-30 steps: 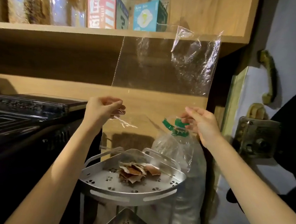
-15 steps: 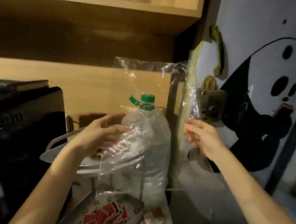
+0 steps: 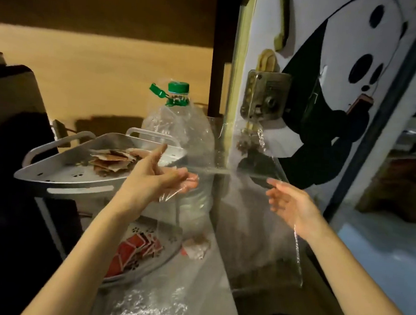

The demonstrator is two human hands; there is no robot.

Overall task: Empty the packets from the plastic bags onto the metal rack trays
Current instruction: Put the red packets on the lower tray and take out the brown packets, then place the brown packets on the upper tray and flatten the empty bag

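Observation:
An empty clear plastic bag [image 3: 246, 221] hangs loosely between my hands, to the right of the metal rack. Its film lies over the outstretched fingers of my left hand [image 3: 161, 178], which is palm-up with the thumb raised. My right hand [image 3: 289, 205] is spread open beside the bag's right edge, gripping nothing. The rack's upper tray [image 3: 77, 185] holds a pile of brown packets [image 3: 113, 161]. On the lower tray [image 3: 169, 243] lie several red packets [image 3: 134, 250].
A large clear bottle with a green cap [image 3: 180, 121] stands behind the rack. A door with a brass lock [image 3: 265, 97] and a panda picture is at right. Another crumpled clear bag [image 3: 157, 308] and a loose packet [image 3: 195, 247] lie on the ledge below. A black appliance [image 3: 12, 119] fills the left.
Both hands have lowered and opened, releasing their pinch on the bag, which has sagged down between them. The view has swung right and down, away from the shelf.

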